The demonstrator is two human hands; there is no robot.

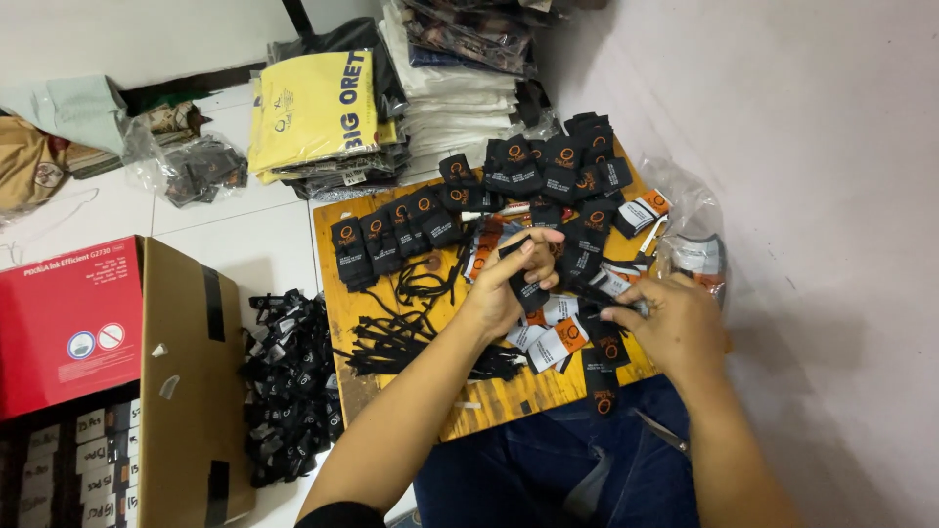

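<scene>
At nine o'clock a cardboard box (186, 391) stands open. On the wooden board (337, 293), the left hand (504, 284) pinches a black tag (528, 290); at three o'clock, the right hand (675, 328) pinches a black cord (587, 293).

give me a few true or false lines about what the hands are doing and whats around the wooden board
1. The left hand pinches a black tag above the wooden board. True.
2. The right hand is resting flat on the floor. False: it is over the board's right part, fingers on black tags there.
3. A heap of black tags lies on the tiled floor left of the board. True.
4. The cardboard box stands to the right of the board. False: it is at the left, beside the heap.
5. A folded yellow garment lies on a pile beyond the board. True.
</scene>
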